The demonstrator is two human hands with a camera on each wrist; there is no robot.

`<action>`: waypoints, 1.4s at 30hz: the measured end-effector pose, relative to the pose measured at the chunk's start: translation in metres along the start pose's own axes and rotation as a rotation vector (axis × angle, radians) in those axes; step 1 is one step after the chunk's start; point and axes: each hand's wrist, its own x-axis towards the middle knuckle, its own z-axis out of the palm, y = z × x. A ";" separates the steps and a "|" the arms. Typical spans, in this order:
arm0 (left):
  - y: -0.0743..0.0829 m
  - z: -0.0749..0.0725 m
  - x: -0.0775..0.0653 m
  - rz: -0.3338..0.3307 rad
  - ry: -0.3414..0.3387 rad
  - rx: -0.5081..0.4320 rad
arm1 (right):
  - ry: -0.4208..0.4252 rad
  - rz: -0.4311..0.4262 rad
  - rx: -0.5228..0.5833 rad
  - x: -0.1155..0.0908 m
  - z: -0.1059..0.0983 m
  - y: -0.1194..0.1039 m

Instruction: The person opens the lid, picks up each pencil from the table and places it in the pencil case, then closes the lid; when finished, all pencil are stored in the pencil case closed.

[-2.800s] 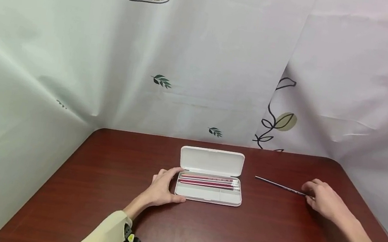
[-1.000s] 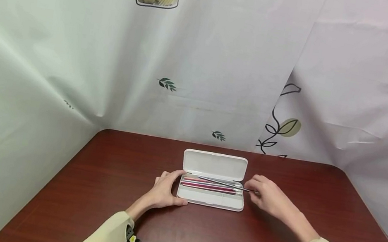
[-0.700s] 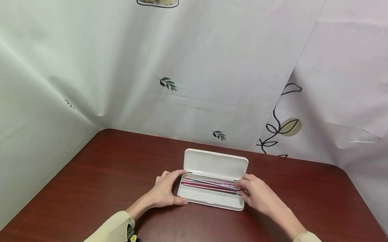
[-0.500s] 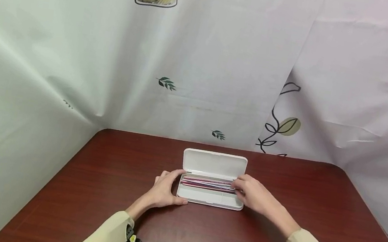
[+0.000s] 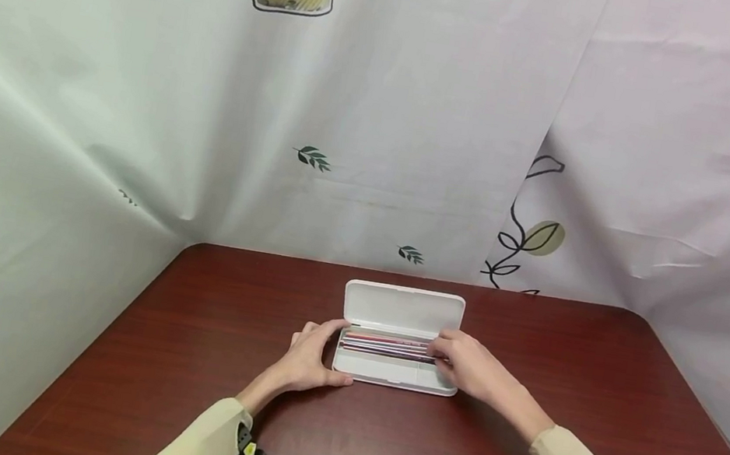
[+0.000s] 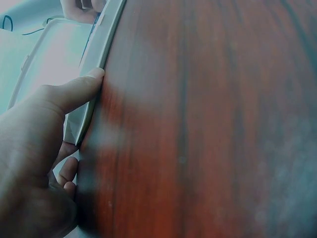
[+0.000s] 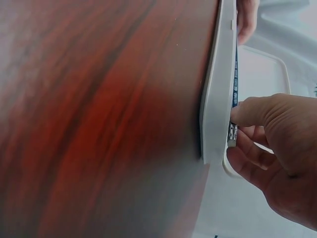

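An open white pencil case (image 5: 375, 368) lies on the table with its lid (image 5: 402, 309) tipped back. Several pencils (image 5: 376, 343), some reddish, lie lengthwise in its rear compartment. My left hand (image 5: 305, 362) grips the case's left end, thumb on the front edge and fingers at the back corner. At the right end, my right hand (image 5: 470, 365) reaches in over the case. In the right wrist view its thumb and fingers pinch a dark blue pencil (image 7: 236, 84) near the metal-ringed end, level with the case rim. The right fingers hide the pencils' right ends.
The dark red-brown table (image 5: 374, 449) extends around the case on all sides. A pale cloth curtain (image 5: 383, 104) with plant prints hangs along its back and sides. The lid stands up behind the pencils.
My right hand has carried the dark pencil from the table's right side leftward into the case, alongside the others. My left hand has kept its hold on the case.
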 end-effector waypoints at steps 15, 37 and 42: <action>0.000 -0.001 0.001 -0.003 -0.003 -0.007 | -0.028 0.011 0.016 0.003 -0.001 0.002; -0.001 0.000 -0.001 0.007 0.004 0.010 | 0.470 0.055 0.105 0.011 -0.045 0.029; -0.002 0.002 -0.002 0.012 0.007 0.002 | 0.437 0.207 0.156 0.018 -0.046 0.034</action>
